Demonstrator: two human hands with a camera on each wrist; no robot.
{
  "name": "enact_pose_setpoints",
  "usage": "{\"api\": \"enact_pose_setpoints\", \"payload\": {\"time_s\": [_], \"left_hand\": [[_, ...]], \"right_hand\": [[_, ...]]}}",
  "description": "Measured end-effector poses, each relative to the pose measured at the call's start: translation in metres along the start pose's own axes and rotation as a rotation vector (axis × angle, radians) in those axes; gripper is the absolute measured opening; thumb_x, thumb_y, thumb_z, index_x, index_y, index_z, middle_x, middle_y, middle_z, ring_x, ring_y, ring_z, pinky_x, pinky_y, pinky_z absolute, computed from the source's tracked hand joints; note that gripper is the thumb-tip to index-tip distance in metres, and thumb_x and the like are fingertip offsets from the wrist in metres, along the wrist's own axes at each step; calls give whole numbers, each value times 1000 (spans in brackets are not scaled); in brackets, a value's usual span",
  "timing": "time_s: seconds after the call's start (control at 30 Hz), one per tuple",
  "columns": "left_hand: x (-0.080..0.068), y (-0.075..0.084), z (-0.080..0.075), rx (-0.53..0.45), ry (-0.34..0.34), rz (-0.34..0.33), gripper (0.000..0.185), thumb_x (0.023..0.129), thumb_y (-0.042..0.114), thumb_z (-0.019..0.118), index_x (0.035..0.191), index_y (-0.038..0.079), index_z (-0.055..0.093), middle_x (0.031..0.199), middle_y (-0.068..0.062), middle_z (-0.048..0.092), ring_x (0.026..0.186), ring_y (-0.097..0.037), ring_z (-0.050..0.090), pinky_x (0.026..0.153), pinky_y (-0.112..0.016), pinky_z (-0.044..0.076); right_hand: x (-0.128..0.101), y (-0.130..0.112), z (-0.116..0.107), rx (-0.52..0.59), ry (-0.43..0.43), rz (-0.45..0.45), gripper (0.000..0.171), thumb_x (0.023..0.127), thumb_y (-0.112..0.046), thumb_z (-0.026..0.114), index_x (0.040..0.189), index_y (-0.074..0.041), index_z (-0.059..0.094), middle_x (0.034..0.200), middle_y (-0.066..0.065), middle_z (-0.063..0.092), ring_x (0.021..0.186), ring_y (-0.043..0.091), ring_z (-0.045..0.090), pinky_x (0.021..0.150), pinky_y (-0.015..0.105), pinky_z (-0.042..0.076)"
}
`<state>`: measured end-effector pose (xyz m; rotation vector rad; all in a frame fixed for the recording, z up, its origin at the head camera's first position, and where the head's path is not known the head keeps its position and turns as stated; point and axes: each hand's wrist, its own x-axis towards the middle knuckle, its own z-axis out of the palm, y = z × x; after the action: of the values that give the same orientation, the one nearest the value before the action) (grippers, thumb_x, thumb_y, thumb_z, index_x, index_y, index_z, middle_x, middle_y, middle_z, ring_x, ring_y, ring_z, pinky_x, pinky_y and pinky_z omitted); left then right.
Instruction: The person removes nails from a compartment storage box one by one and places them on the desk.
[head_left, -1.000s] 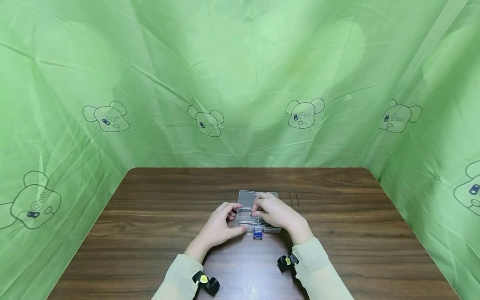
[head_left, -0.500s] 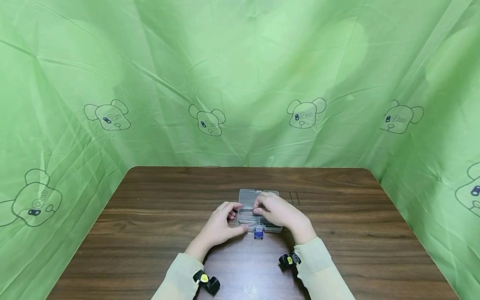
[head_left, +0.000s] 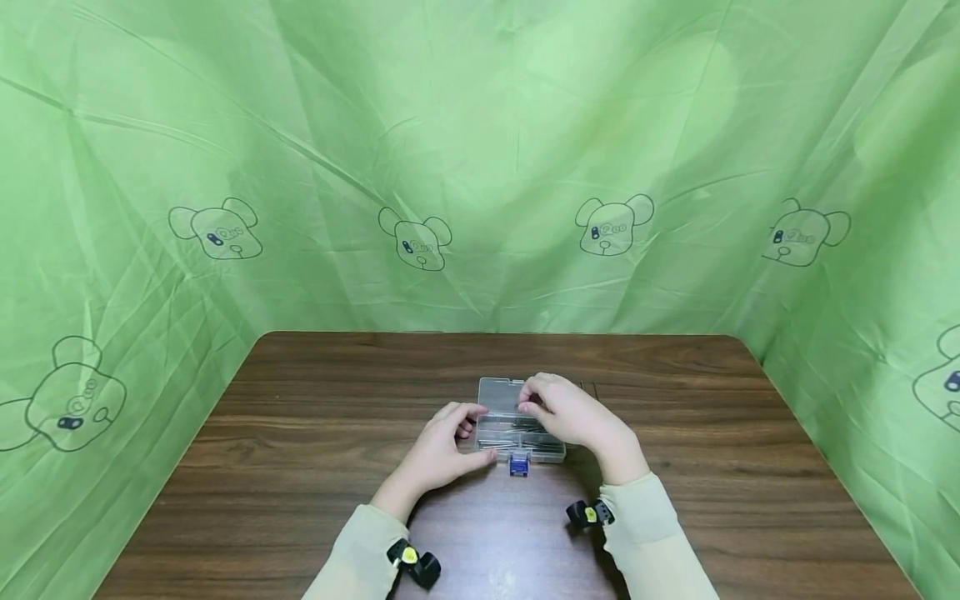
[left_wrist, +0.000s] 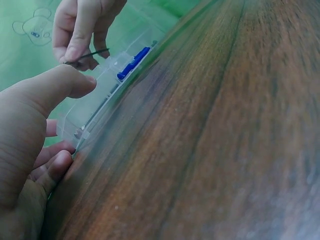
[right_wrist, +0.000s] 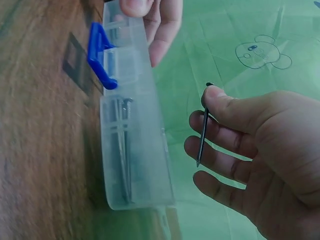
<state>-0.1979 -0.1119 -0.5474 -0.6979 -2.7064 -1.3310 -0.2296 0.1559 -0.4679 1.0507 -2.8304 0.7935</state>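
Observation:
A clear plastic compartment box (head_left: 498, 396) stands with its lid raised and a blue latch (head_left: 519, 465) at the front. Long nails (right_wrist: 125, 150) show through its wall in the right wrist view. My left hand (head_left: 438, 454) holds the box's left end, thumb at the front and fingers round the side. Above the box's back right part, my right hand (head_left: 573, 412) pinches a dark nail (right_wrist: 202, 135) between thumb and index finger. The nail's pointed end sticks out below the grip.
Two thin nails (head_left: 593, 388) lie on the wooden table (head_left: 337, 400) to the right of the box, mostly hidden behind my right hand. Green cloth (head_left: 495, 167) printed with bear heads hangs round the table.
My right hand has risen out of the box and shifted slightly right, the nail between its fingers. My left hand stays at the box's left end.

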Motion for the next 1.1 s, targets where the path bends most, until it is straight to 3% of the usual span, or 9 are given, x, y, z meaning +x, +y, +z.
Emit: {"api": "enact_pose_setpoints", "payload": {"time_s": [0.6, 1.1], "left_hand": [[0, 1, 1, -2, 4, -10, 66, 84, 37, 96, 140, 14, 70, 112, 3, 63, 98, -11, 61, 91, -33, 55], [0, -2, 1, 7, 10, -3, 66, 84, 40, 95, 140, 14, 69, 111, 4, 63, 98, -10, 60, 90, -32, 54]], "right_hand": [[-5, 10, -8, 18, 44, 74, 6, 108, -14, 70, 105, -10, 70, 99, -3, 66, 88, 13, 60, 83, 41, 56], [-2, 1, -7, 55, 53, 52, 5, 109, -12, 68, 110, -8, 70, 100, -2, 68, 88, 11, 62, 82, 38, 57]]}}
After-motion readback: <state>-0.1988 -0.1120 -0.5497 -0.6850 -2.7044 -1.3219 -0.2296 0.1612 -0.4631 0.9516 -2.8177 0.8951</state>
